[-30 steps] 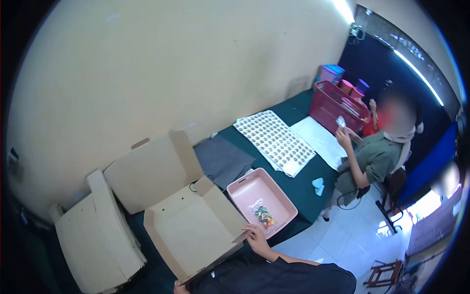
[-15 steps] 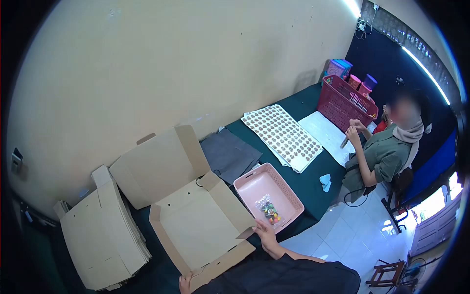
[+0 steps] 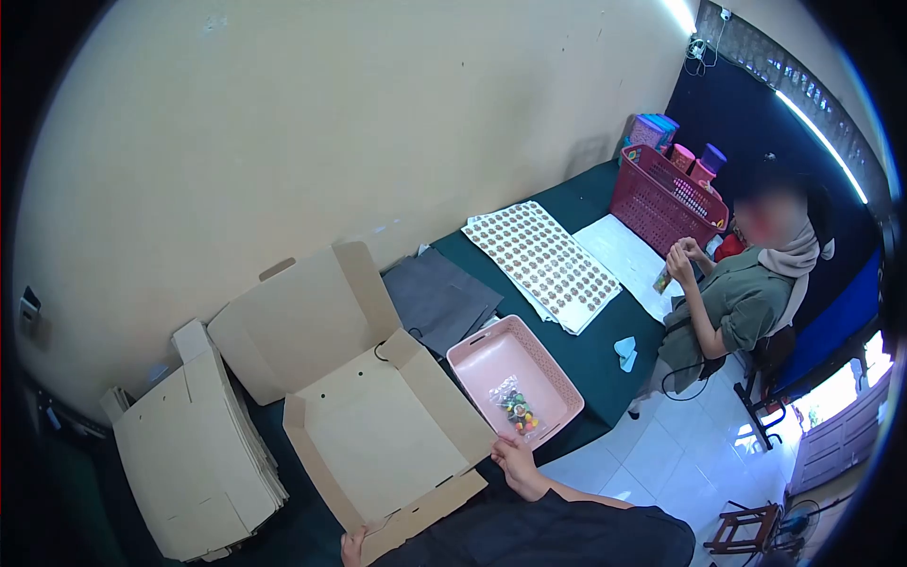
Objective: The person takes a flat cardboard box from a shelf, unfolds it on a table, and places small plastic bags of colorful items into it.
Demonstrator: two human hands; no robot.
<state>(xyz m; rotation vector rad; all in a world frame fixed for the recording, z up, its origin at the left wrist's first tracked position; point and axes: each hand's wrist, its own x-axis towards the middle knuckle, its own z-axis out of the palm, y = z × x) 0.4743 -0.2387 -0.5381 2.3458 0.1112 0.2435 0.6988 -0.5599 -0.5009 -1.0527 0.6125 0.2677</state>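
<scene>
An unfolded cardboard box (image 3: 378, 425) lies open on the green table in front of me. My right hand (image 3: 515, 463) grips the box's right side flap near its front corner. My left hand (image 3: 351, 545) holds the box's front edge at the bottom of the view, mostly hidden. Just right of the box stands a pink basket (image 3: 548, 364) with a clear bag of colourful small items (image 3: 513, 411) inside it.
A stack of flat cardboard blanks (image 3: 194, 463) lies at the left. Grey sheets (image 3: 439, 298), a sticker sheet (image 3: 543, 260) and a red basket (image 3: 661, 198) lie farther along the table. Another person (image 3: 737, 293) sits at the right end, handling a small packet.
The view shifted slightly. My right hand slid down along the box's right flap, and my left hand came into view at the front edge. The other person lowered their hands.
</scene>
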